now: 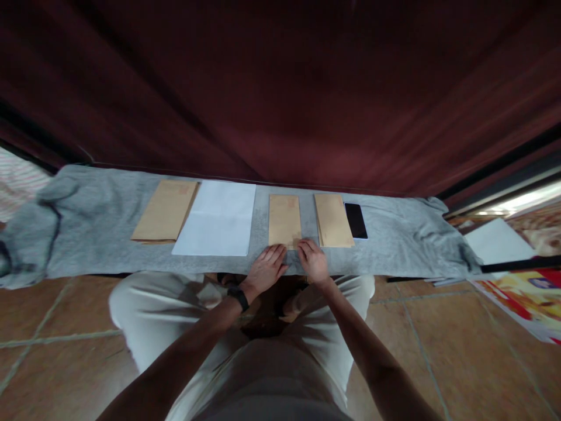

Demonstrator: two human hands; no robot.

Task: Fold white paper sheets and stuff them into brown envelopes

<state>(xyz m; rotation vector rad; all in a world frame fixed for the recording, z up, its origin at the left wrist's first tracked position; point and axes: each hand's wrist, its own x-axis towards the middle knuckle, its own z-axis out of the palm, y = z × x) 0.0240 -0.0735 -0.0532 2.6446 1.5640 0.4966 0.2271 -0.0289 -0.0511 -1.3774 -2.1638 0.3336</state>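
— Hands first: where are they?
— Left hand lies flat, fingers spread, at the near edge of the surface, fingertips on the near end of the middle envelope. Right hand does the same from the other side, fingers loosely curled onto that envelope's near right corner. Neither grips anything; both just press.
— And the envelope?
— Brown kraft paper, long and narrow, lying flat and lengthwise away from the person, near the middle of the grey cloth that covers the surface. A faint reddish print sits by its far end; I cannot read it.
— How would it handle?
— Light and thin, I judge, and bendy rather than stiff. It should slide less on cloth than on bare wood. Pinching a near corner or the near short edge looks best; a flat press may crease it.
— What lies around it?
— A second envelope just to its right, a phone touching that one's right side. To the left, a white sheet, then a bigger envelope towards the left end.
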